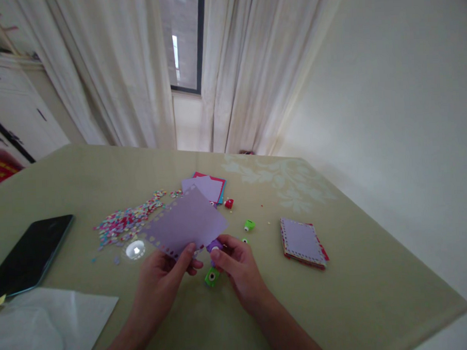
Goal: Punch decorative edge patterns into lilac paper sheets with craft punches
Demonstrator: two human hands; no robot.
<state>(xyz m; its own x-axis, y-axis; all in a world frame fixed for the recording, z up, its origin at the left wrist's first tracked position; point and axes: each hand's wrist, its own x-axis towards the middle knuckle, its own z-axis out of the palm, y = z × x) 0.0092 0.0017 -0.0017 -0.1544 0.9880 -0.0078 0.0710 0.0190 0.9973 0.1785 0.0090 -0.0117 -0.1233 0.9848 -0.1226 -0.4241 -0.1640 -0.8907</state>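
Note:
A purple sheet of paper [189, 221] with holes punched along its edges is pinched by its lower edge in my left hand [164, 273]. My right hand [239, 267] is closed around a small purple craft punch [214, 245], its thumb on top, at the sheet's lower right edge. Whether the paper sits in the punch's slot I cannot tell. Just below the hands a green punch [212, 276] lies on the table. Another green punch [249, 225] and a red punch [229, 203] lie beyond my right hand.
Colourful punched paper bits [127, 221] form a heap at the left, near a small clear round lid [135, 249]. Loose coloured sheets [208, 186] lie behind the held one. A stack of punched sheets [303, 243] is at right. A black tablet [31, 251] and a white sheet [62, 322] lie left.

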